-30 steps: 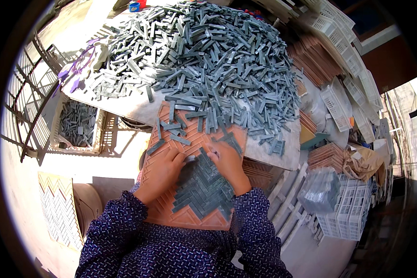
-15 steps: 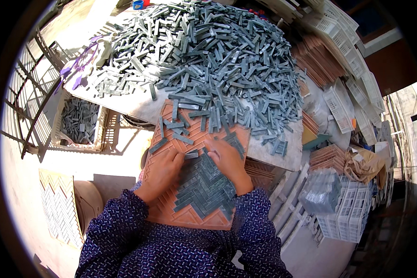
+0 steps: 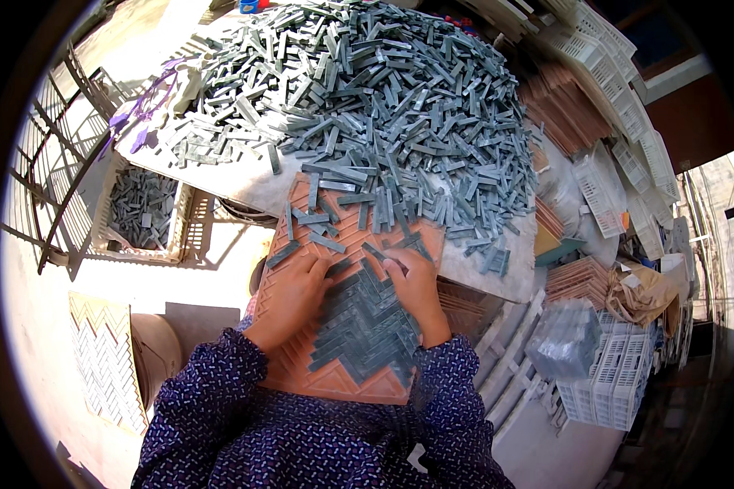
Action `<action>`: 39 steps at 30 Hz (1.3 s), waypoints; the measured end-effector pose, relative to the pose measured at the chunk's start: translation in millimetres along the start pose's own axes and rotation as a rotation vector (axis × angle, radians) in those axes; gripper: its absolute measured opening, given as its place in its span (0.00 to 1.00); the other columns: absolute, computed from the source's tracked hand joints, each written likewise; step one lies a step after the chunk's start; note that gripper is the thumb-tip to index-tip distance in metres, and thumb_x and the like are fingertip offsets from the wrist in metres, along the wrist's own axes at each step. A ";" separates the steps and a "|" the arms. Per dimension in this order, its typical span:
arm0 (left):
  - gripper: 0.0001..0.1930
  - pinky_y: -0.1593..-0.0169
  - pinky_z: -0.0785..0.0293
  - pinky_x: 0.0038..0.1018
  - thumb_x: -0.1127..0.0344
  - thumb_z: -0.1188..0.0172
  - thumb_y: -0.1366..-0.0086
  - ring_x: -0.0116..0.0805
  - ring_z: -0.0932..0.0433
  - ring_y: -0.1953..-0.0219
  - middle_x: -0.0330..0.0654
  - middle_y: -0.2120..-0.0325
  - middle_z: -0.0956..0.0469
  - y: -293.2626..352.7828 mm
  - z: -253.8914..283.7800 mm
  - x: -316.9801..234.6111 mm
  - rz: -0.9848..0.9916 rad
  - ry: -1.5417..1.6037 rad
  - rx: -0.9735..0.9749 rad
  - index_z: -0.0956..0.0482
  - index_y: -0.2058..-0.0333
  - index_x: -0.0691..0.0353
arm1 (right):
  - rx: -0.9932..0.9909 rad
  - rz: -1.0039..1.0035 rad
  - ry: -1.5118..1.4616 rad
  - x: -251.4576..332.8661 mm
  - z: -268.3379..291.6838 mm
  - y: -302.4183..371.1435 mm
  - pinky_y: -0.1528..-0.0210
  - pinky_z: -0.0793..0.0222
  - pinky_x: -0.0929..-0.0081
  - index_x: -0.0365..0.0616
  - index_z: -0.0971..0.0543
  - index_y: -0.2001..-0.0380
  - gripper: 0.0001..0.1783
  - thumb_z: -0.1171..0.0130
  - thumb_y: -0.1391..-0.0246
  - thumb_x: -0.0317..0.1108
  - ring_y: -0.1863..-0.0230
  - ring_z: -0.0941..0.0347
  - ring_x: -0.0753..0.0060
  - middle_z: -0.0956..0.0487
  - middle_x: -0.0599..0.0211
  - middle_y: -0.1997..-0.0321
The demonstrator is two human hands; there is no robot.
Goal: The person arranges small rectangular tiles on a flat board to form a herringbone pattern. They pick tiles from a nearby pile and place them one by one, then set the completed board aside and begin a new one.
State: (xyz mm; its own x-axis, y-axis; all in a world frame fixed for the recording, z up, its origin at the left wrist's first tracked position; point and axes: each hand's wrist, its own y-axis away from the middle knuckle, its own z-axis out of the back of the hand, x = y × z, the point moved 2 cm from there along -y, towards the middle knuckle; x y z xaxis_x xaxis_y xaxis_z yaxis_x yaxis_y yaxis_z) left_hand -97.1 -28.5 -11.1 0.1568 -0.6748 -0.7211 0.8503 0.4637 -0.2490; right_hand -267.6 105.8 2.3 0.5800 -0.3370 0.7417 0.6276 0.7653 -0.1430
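An orange herringbone tray (image 3: 290, 380) lies in front of me, its middle filled with dark green-grey strip tiles (image 3: 359, 319). My left hand (image 3: 296, 292) rests at the left of the filled part, fingers curled together; whatever they may hold is hidden. A single strip tile (image 3: 340, 267) lies just beyond its fingertips. Over the right side of the pattern, my right hand (image 3: 416, 287) pinches the near end of a slanted strip tile (image 3: 373, 251) between thumb and fingers. Several loose strips (image 3: 318, 231) lie on the tray's far left part.
A big heap of strip tiles (image 3: 383, 106) covers the table (image 3: 257, 183) beyond the tray. At left stand a crate of strips (image 3: 143, 208) and a white-filled herringbone panel (image 3: 106, 359). Stacked orange trays (image 3: 577, 281), white crates (image 3: 607, 375) and a plastic-wrapped bundle (image 3: 564, 338) are at right.
The strip beside my left hand now lies against the pattern's far left edge. My right hand has shifted right and slightly nearer, and a slanted strip shows at its fingertips.
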 end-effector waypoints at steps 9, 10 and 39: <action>0.09 0.61 0.28 0.37 0.74 0.41 0.47 0.49 0.26 0.65 0.49 0.70 0.29 1.1 -11.4 -1.5 -0.076 -0.009 -0.026 0.27 0.65 0.66 | -0.064 -0.047 0.132 4.4 -14.7 8.3 0.65 0.31 0.60 0.39 0.22 0.69 0.07 0.41 0.51 0.29 0.67 0.26 0.52 0.23 0.54 0.69; 0.09 0.62 0.28 0.37 0.74 0.41 0.46 0.49 0.26 0.65 0.49 0.70 0.29 1.4 -10.8 -0.7 -0.072 -0.012 -0.023 0.26 0.65 0.66 | -0.061 -0.052 0.127 6.2 -17.3 6.9 0.65 0.31 0.59 0.39 0.22 0.69 0.06 0.40 0.51 0.29 0.67 0.26 0.51 0.24 0.54 0.69; 0.11 0.63 0.28 0.34 0.76 0.43 0.43 0.46 0.26 0.66 0.47 0.69 0.29 8.8 -18.1 11.4 -0.073 0.150 -0.021 0.22 0.60 0.68 | -0.037 0.023 0.239 -3.8 3.2 -42.9 0.67 0.30 0.67 0.41 0.21 0.70 0.08 0.36 0.56 0.31 0.70 0.24 0.58 0.21 0.58 0.71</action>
State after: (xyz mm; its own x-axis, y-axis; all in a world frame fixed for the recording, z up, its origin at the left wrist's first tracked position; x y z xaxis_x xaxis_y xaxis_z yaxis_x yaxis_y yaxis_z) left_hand -96.9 -21.7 -33.2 0.0175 -0.6147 -0.7886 0.8459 0.4296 -0.3161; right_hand -298.4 76.0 7.8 0.6978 -0.4435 0.5624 0.6291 0.7550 -0.1851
